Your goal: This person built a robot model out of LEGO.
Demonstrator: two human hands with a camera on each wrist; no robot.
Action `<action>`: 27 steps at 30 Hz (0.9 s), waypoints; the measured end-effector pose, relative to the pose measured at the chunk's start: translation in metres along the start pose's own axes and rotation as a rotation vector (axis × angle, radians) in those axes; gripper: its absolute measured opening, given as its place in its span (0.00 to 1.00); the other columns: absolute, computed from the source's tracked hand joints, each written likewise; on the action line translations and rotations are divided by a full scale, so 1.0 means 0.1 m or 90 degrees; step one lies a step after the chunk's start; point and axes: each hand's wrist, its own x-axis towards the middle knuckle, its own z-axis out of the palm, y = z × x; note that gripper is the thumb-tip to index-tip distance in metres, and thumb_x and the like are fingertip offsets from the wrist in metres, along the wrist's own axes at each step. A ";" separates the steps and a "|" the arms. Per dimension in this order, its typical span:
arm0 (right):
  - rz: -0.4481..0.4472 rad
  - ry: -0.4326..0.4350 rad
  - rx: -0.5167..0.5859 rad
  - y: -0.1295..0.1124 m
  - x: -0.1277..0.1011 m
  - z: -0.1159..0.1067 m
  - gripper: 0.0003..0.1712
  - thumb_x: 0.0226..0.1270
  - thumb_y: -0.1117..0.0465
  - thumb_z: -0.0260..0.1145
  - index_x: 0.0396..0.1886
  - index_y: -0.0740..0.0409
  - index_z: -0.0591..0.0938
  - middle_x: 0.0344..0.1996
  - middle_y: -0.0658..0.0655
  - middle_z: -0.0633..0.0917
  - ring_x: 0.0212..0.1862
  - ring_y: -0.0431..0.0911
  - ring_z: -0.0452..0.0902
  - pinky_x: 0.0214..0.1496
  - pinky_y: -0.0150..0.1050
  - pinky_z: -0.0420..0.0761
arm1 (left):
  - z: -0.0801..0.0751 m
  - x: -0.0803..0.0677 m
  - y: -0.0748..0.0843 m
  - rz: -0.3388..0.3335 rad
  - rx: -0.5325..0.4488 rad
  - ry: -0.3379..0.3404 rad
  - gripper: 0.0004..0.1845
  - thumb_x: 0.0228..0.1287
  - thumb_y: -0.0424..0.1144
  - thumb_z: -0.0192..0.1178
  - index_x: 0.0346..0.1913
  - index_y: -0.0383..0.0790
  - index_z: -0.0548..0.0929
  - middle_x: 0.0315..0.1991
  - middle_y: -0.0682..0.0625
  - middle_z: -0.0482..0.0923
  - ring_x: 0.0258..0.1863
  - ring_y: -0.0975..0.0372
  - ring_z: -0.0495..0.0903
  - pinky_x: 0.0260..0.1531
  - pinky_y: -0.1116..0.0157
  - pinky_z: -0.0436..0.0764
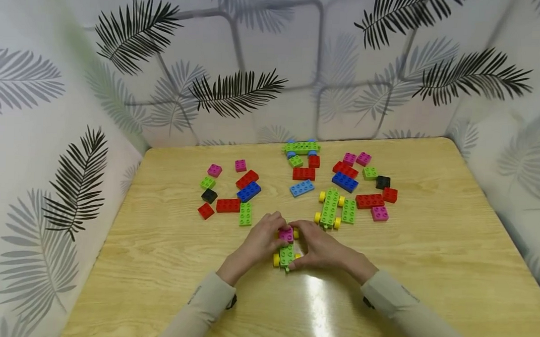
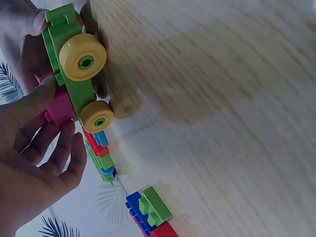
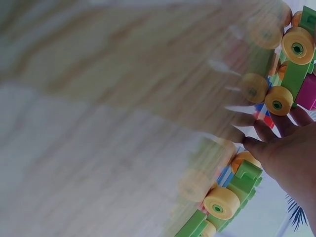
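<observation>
Right now both hands flank a green car (image 1: 287,255) near the bench's (image 1: 428,253) middle, its long axis running near to far. Left hand (image 1: 259,243) and right hand (image 1: 322,249) each have fingers pinching its sides, the pink brick (image 1: 286,234) on its far end.

The head view looks steeply down over the table (image 1: 427,273), hands at six o'clock. Both wrist views sit low and close, rolled sideways, sharing the wheeled car (image 2: 74,74) (image 3: 291,74).
</observation>
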 end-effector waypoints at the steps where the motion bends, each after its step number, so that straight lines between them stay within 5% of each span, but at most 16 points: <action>1: -0.001 0.003 0.000 0.00 0.00 -0.01 0.57 0.44 0.37 0.77 0.68 0.58 0.62 0.66 0.61 0.68 0.68 0.56 0.61 0.68 0.53 0.62 | 0.00 0.01 0.00 0.001 -0.004 0.002 0.11 0.56 0.31 0.69 0.42 0.38 0.81 0.38 0.52 0.72 0.40 0.59 0.70 0.44 0.65 0.75; 10: -0.011 0.001 -0.004 0.01 0.04 -0.02 0.57 0.45 0.37 0.76 0.68 0.58 0.62 0.65 0.59 0.68 0.68 0.54 0.61 0.68 0.52 0.63 | -0.06 -0.02 -0.09 -0.052 -0.049 -0.052 0.17 0.62 0.40 0.66 0.53 0.40 0.81 0.47 0.53 0.74 0.49 0.60 0.70 0.52 0.64 0.74; 14: -0.010 0.008 0.000 0.00 0.02 -0.01 0.57 0.44 0.38 0.77 0.69 0.59 0.62 0.65 0.60 0.68 0.68 0.55 0.61 0.68 0.52 0.63 | -0.14 -0.06 -0.20 -0.079 -0.075 -0.028 0.20 0.67 0.46 0.61 0.58 0.41 0.79 0.52 0.52 0.74 0.55 0.58 0.71 0.56 0.59 0.73; 20: 0.006 0.003 0.003 -0.02 0.00 -0.01 0.58 0.43 0.38 0.78 0.70 0.57 0.62 0.65 0.61 0.68 0.68 0.56 0.61 0.68 0.52 0.62 | -0.32 -0.12 -0.46 -0.097 0.047 0.072 0.22 0.62 0.38 0.66 0.58 0.36 0.78 0.55 0.44 0.74 0.55 0.51 0.71 0.53 0.55 0.76; 27: 0.011 -0.001 0.004 0.00 -0.01 0.00 0.59 0.42 0.37 0.78 0.70 0.57 0.62 0.66 0.61 0.67 0.68 0.55 0.61 0.68 0.52 0.62 | -0.39 -0.14 -0.71 -0.107 0.128 0.046 0.30 0.56 0.35 0.71 0.61 0.33 0.75 0.59 0.42 0.73 0.58 0.49 0.69 0.55 0.55 0.74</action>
